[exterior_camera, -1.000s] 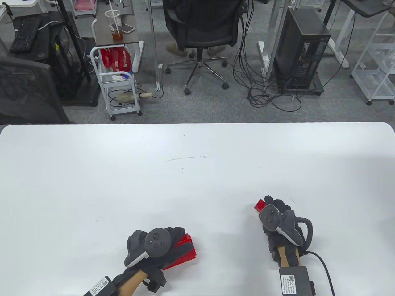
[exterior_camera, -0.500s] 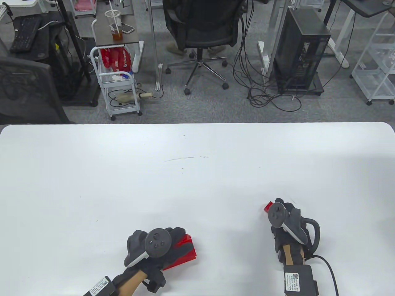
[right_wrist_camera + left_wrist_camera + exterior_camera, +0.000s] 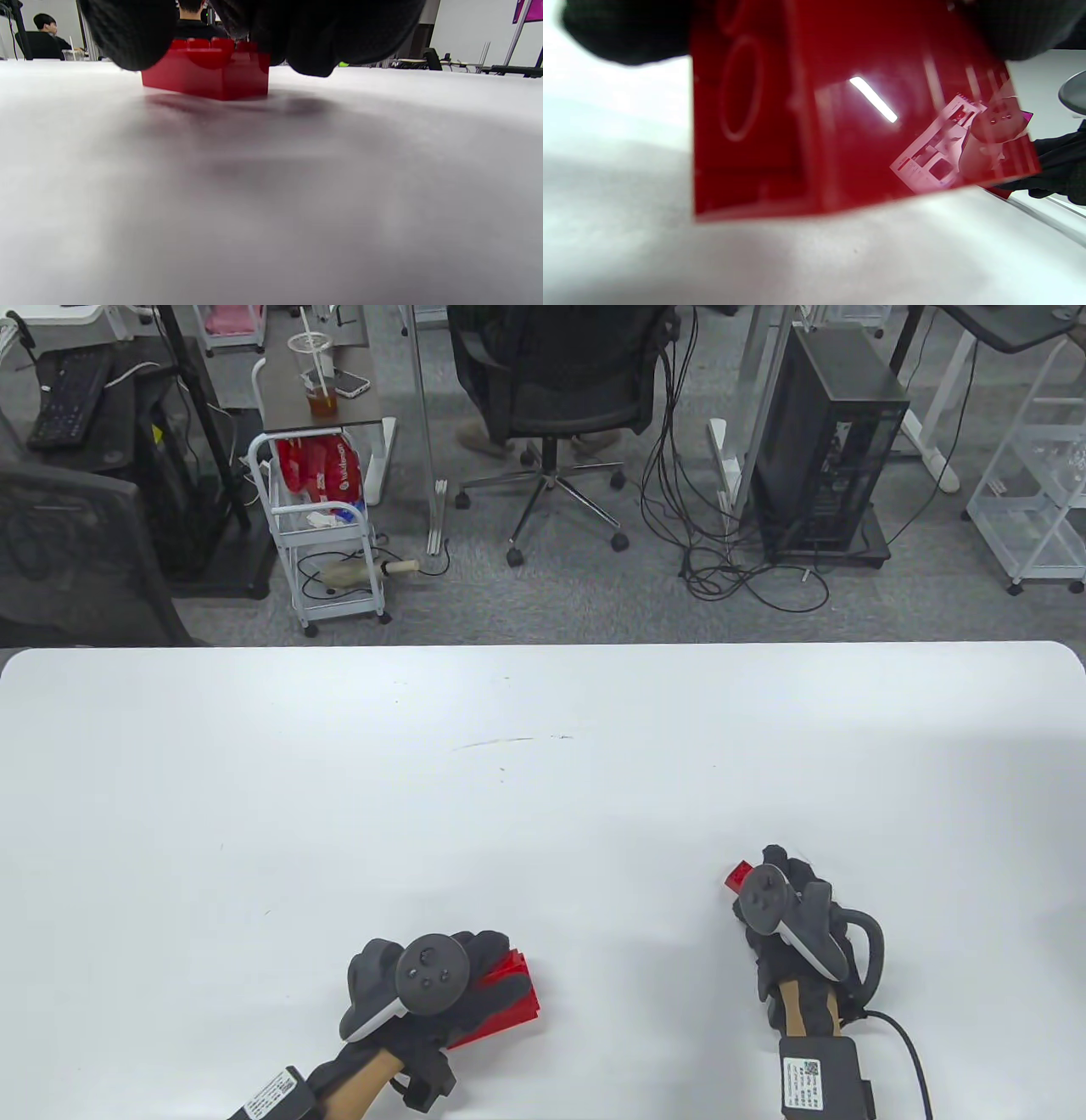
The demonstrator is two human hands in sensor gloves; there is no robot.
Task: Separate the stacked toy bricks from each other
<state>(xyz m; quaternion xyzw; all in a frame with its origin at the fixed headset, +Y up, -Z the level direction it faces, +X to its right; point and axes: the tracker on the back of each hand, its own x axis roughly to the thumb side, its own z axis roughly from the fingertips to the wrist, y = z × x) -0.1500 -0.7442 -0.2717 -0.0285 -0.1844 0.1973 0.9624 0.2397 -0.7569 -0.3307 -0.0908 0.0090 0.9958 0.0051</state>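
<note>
My left hand [image 3: 488, 967] grips a stack of red toy bricks [image 3: 513, 997] low over the white table [image 3: 543, 780] near its front edge. In the left wrist view the stack [image 3: 840, 127] fills the frame, its lower edge at the table, with gloved fingers [image 3: 619, 29] over its top. My right hand [image 3: 768, 869] holds a single small red brick [image 3: 736, 875] at the front right. In the right wrist view that brick [image 3: 205, 72] sits flat on the table, studs up, with my fingertips [image 3: 127, 29] over its top.
The table's far edge [image 3: 543, 646] borders a floor with an office chair [image 3: 551, 381], a white cart [image 3: 327, 534] and a computer tower [image 3: 827, 441]. A cable [image 3: 899, 1052] trails from my right wrist.
My right hand has carried the small red brick to the right, away from the stack, and come to rest with it at the table. My left hand and the stack have stayed put.
</note>
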